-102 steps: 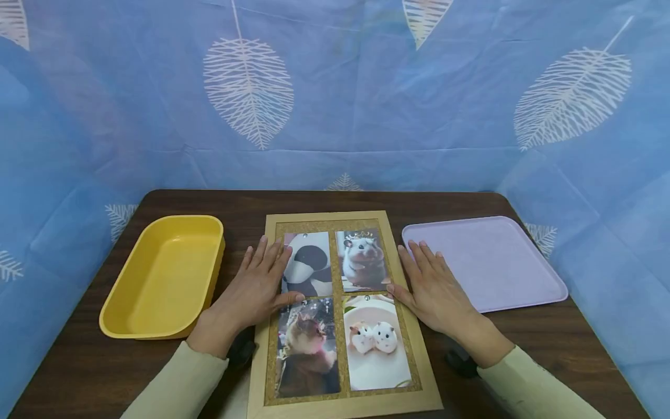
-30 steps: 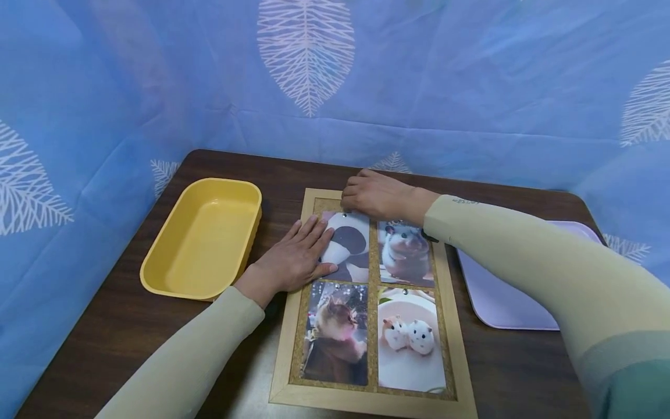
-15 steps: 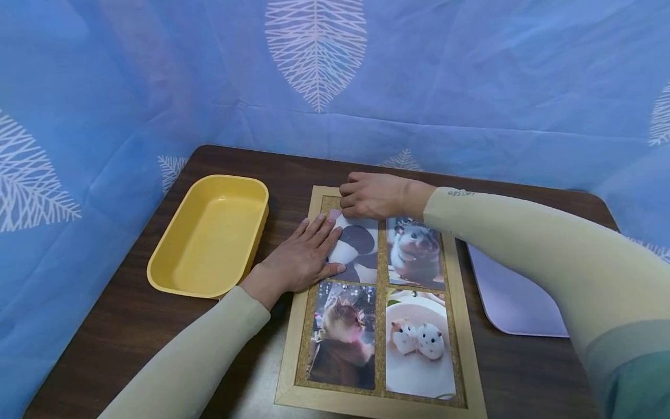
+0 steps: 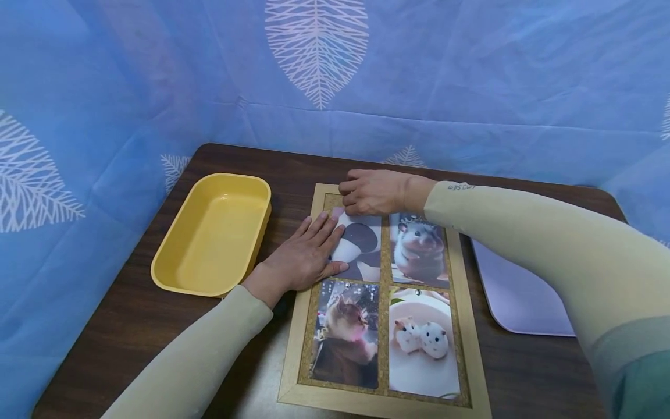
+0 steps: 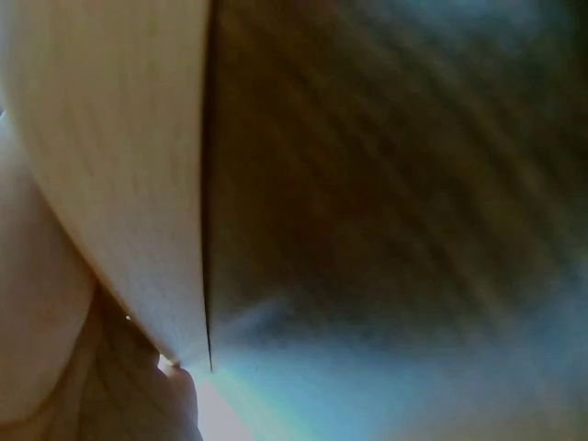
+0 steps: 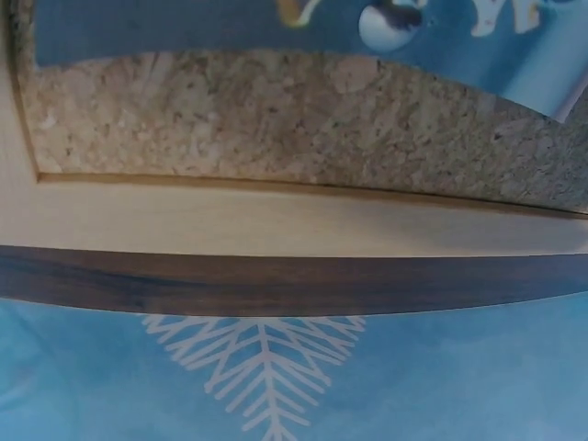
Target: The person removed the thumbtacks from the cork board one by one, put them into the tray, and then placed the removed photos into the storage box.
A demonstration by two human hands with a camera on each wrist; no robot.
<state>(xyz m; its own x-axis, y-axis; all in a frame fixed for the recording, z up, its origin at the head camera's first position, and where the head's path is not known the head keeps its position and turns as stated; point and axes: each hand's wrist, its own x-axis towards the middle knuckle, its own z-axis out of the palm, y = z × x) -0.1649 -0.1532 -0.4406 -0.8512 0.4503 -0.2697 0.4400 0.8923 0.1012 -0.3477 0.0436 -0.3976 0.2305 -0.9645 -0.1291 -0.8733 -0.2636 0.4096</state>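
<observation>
A wood-framed corkboard lies on the table with several photos on it. My left hand lies with straight, spread fingers over the frame's left side and the panda photo. The right hand has reached across to that photo's top edge, its fingers curled down over the silver thumbtack there. Those fingertips and that tack are hidden. Beside it is the white hamster photo, with its own thumbtack in the right wrist view. Below are a cat photo and a two-hamster photo.
A yellow tub stands left of the board on the dark wooden table. Partly behind the right forearm, a lilac tray lies at the right. A blue leaf-print cloth hangs behind the table.
From lying flat at the frame's right side, the right hand has moved to the panda photo's top edge and covered its thumbtack. The left hand stays in place; the view has shifted.
</observation>
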